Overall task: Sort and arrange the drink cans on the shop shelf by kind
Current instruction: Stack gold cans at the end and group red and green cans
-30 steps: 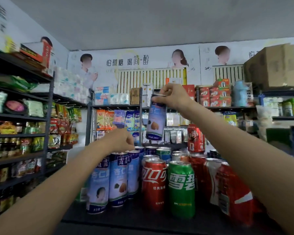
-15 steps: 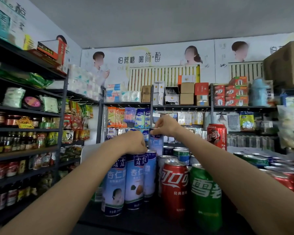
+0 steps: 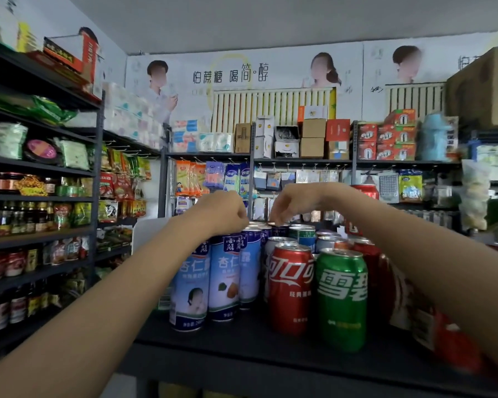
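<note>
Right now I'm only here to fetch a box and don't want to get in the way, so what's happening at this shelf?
A person is sorting drink cans on the black shelf. Tall blue-and-white cans stand in a row on the left, with a red cola can and a green can in front on the right. The left hand rests curled on the blue cans' tops. The right hand hangs over the back cans, fingers pointing down; its grip can't be made out.

open air above can tops (image 3: 288, 247), packed cans (image 3: 341, 297) blocking shelf (image 3: 242, 337)
</note>
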A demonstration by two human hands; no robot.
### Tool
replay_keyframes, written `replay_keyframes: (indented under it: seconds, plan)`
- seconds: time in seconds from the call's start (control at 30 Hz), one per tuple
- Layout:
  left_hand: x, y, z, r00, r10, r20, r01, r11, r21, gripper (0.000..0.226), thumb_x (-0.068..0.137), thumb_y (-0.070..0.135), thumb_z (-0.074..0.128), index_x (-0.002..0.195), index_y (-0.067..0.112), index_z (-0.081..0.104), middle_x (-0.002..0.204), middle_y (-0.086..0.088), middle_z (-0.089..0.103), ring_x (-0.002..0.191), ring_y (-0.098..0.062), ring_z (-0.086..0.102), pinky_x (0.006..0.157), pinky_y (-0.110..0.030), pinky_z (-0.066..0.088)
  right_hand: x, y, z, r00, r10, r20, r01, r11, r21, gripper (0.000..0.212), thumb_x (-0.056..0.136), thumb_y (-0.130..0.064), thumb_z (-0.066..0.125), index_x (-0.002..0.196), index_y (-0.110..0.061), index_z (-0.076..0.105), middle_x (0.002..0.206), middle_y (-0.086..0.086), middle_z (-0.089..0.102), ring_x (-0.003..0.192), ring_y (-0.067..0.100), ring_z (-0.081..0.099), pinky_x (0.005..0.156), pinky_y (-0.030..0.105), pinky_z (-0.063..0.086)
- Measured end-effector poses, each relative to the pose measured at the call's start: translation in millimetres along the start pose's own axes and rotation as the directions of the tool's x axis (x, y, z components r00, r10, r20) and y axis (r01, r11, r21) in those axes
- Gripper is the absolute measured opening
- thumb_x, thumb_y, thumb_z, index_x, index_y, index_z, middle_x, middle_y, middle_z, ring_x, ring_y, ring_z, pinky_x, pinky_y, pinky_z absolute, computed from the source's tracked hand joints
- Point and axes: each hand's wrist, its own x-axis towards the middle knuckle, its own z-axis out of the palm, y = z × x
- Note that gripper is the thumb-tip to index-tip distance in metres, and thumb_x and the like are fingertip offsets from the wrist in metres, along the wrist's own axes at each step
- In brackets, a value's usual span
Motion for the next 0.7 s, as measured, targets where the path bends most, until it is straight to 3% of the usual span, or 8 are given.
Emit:
replay_keyframes:
  seconds: [0.03,0.1,0.17,0.23,0.37,0.47,0.6,0.7]
  plan:
    - [-3,3,0,0.998,0.024,-0.064,-0.026,0.999,-0.031,0.024,0.091,0.021,0.052,0.093,0.010,0.073,0.093,0.002,0.070,0.084,-0.015,0.062,0.083,-0.029,0.046,-6,3,0,0.999,0.003,0.044,-0.003,1.000,0.007,0.030,0.086,-0.013,0.063,0.114,-0.004,0.062,0.101,-0.012,0.059,0.100,0.008,0.051,0.104,0.035,0.032]
    - [-11,11,1,0.987,0.084,-0.138,-0.094,0.993,-0.067,0.024,0.091,0.019,0.051,0.097,0.011,0.072,0.091,0.009,0.065,0.085,-0.012,0.057,0.079,-0.022,0.041,-14,8,5,0.992,0.009,0.129,-0.015,0.999,0.040,0.032,0.085,-0.016,0.065,0.114,-0.003,0.061,0.094,-0.014,0.057,0.092,0.003,0.051,0.103,0.034,0.034]
    - [-16,19,3,0.982,0.129,-0.139,-0.145,0.984,-0.108,0.024,0.091,0.019,0.052,0.101,0.011,0.072,0.095,0.005,0.068,0.088,-0.013,0.059,0.072,-0.018,0.041,-13,11,15,0.989,0.011,0.146,-0.022,0.997,0.075,0.025,0.084,-0.018,0.065,0.108,-0.009,0.061,0.094,-0.012,0.057,0.091,0.004,0.051,0.103,0.036,0.035]
    - [-21,21,7,0.982,0.142,-0.123,-0.160,0.975,-0.151,0.023,0.091,0.018,0.053,0.102,0.012,0.071,0.103,0.000,0.070,0.094,-0.014,0.062,0.080,-0.022,0.045,-9,11,22,0.991,0.028,0.132,-0.041,0.995,0.095,0.019,0.084,-0.019,0.066,0.100,-0.016,0.058,0.095,-0.010,0.055,0.093,0.008,0.050,0.101,0.035,0.037]
    - [-27,20,13,0.983,0.132,-0.125,-0.155,0.968,-0.196,0.024,0.090,0.015,0.051,0.102,0.014,0.072,0.103,0.003,0.070,0.092,-0.013,0.063,0.078,-0.022,0.044,-3,9,30,0.993,0.049,0.112,-0.058,0.995,0.086,0.021,0.083,-0.016,0.067,0.097,-0.014,0.052,0.088,-0.008,0.051,0.085,0.011,0.048,0.088,0.030,0.036]
    - [-30,19,12,0.978,0.135,-0.157,-0.163,0.969,-0.184,0.023,0.090,0.014,0.051,0.102,0.015,0.072,0.105,0.005,0.069,0.088,-0.008,0.061,0.072,-0.015,0.037,-2,16,33,0.999,0.040,0.036,-0.045,0.987,0.151,0.025,0.079,-0.020,0.072,0.095,-0.015,0.053,0.093,-0.007,0.051,0.096,0.017,0.044,0.092,0.035,0.038]
    - [-29,24,4,0.967,0.153,-0.206,-0.197,0.957,-0.215,0.021,0.090,0.017,0.053,0.102,0.016,0.071,0.098,0.007,0.068,0.077,0.005,0.051,0.060,-0.001,0.030,-21,22,5,0.983,0.039,-0.179,0.011,0.964,0.267,0.040,0.069,-0.028,0.078,0.098,-0.017,0.053,0.109,0.001,0.052,0.108,0.022,0.047,0.104,0.044,0.036]
    - [-25,38,3,0.964,0.190,-0.184,-0.234,0.938,-0.257,0.019,0.089,0.020,0.057,0.101,0.015,0.071,0.101,0.005,0.069,0.083,0.002,0.054,0.066,-0.002,0.036,-53,22,-29,0.959,0.063,-0.275,0.023,0.953,0.301,0.050,0.060,-0.038,0.079,0.098,-0.020,0.052,0.122,0.007,0.049,0.116,0.028,0.046,0.106,0.048,0.034]
